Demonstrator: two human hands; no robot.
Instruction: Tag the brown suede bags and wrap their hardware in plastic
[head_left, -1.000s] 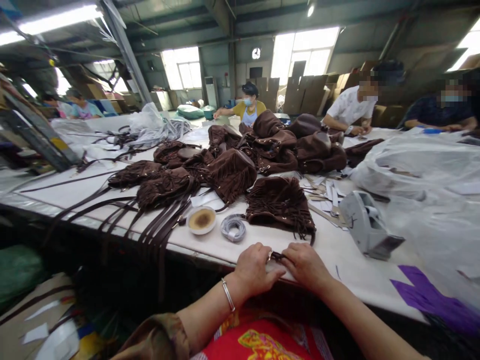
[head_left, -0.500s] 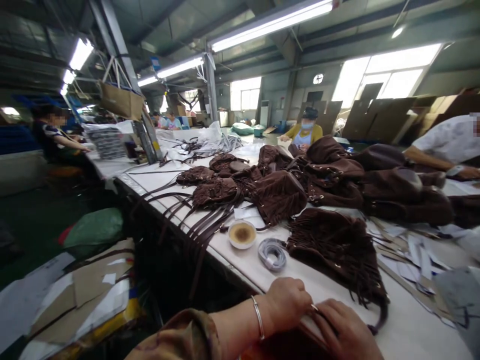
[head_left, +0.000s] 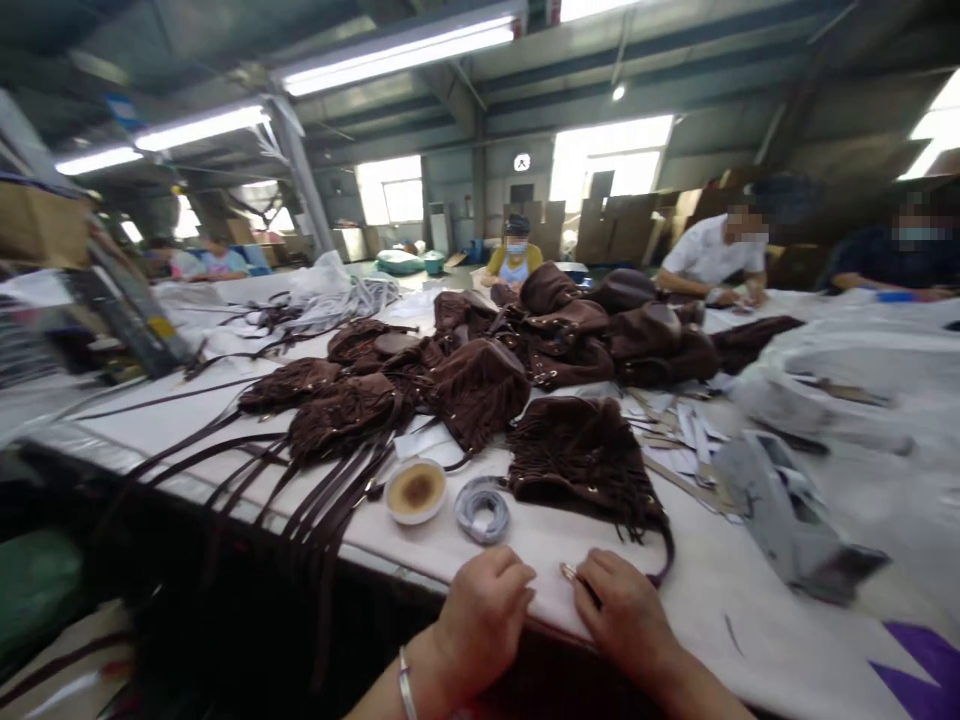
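Note:
At the table's near edge, my left hand [head_left: 486,620] is closed with its fingers curled; whatever is in them is hidden. To its right and apart from it, my right hand [head_left: 624,612] pinches a small gold-coloured metal fitting [head_left: 568,571] with a bit of dark strap behind it. Just beyond my hands lies a coil of grey cord [head_left: 482,510]. Beside the coil stands a round white bowl [head_left: 416,490] with yellowish stuff, brown in the middle. A dark brown fringed bag [head_left: 577,460] lies flat past my right hand.
Several brown bags [head_left: 480,385] are heaped mid-table, with straps [head_left: 322,520] hanging over the front edge. At right are a grey tape dispenser [head_left: 795,520], paper strips [head_left: 694,440] and clear plastic [head_left: 847,370]. Co-workers [head_left: 720,250] sit across the table.
The view has swung to the right. My hands, close together before at the fitting, are now apart, and the fitting is in my right hand.

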